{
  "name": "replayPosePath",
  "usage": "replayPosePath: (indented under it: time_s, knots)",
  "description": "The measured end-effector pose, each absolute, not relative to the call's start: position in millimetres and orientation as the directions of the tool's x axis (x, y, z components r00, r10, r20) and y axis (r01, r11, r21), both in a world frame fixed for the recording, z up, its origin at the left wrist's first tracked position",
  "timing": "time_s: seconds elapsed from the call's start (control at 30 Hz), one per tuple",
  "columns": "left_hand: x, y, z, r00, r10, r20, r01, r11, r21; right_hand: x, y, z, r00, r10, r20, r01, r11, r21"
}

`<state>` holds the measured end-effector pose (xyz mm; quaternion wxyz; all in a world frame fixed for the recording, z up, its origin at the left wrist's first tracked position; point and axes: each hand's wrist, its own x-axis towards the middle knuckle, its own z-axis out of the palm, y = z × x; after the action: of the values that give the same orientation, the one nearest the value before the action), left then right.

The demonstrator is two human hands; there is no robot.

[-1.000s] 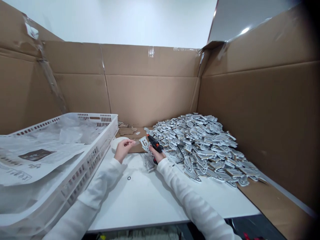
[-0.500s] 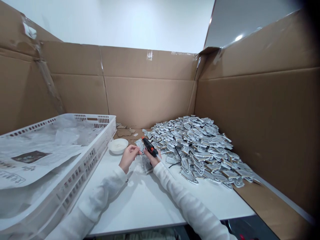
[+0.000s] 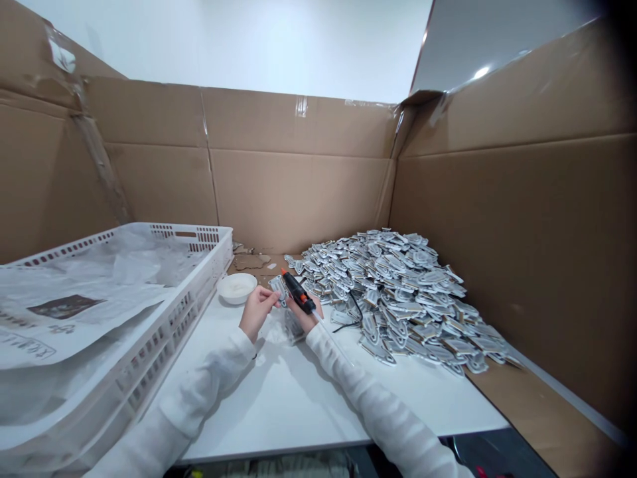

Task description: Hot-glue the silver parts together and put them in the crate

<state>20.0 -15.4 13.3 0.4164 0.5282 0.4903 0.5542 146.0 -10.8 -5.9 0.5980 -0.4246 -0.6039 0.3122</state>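
My right hand (image 3: pixel 307 315) is closed around a black glue gun (image 3: pixel 297 291) with an orange tip, which points away and up to the left. A clear glue stick (image 3: pixel 331 338) trails from its rear end. Between the fingertips of my left hand (image 3: pixel 258 311) is the edge of a flat grey-and-white piece (image 3: pixel 278 287), close beside the gun's nozzle. Under and between the hands lies a crumpled clear plastic bag (image 3: pixel 288 326), partly hidden by the right hand. A small white bowl (image 3: pixel 237 289) stands just beyond my left hand.
A large heap of similar flat pieces (image 3: pixel 393 292) covers the right of the white table (image 3: pixel 279 411), with a black cord (image 3: pixel 355 312) at its near side. On the left stands a white plastic crate (image 3: pixel 174 318) holding plastic bags and a printed sheet. Cardboard walls (image 3: pixel 298 179) enclose the table.
The view has shifted slightly. Both hands keep nearly the same pose, with the glue gun still beside the flat piece.
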Motion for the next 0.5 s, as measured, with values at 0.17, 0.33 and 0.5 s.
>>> replayPosePath:
  time_s: [0.17, 0.33, 0.5]
  knots:
    - [19, -17, 16, -0.140, 0.975, 0.171, 0.053, -0.165, 0.985, 146, -11, -7, 0.102, 0.897, 0.430, 0.119, 0.418, -0.901]
    - [23, -14, 12, 0.030, 0.953, 0.300, -0.021, -0.300, 0.954, 145, -13, -7, 0.120, 0.927, 0.356, 0.128, 0.342, -0.931]
    - [22, -8, 1, -0.036, 0.936, 0.350, -0.016, -0.351, 0.936, 142, -14, -8, 0.084, 0.937, 0.340, 0.120, 0.329, -0.937]
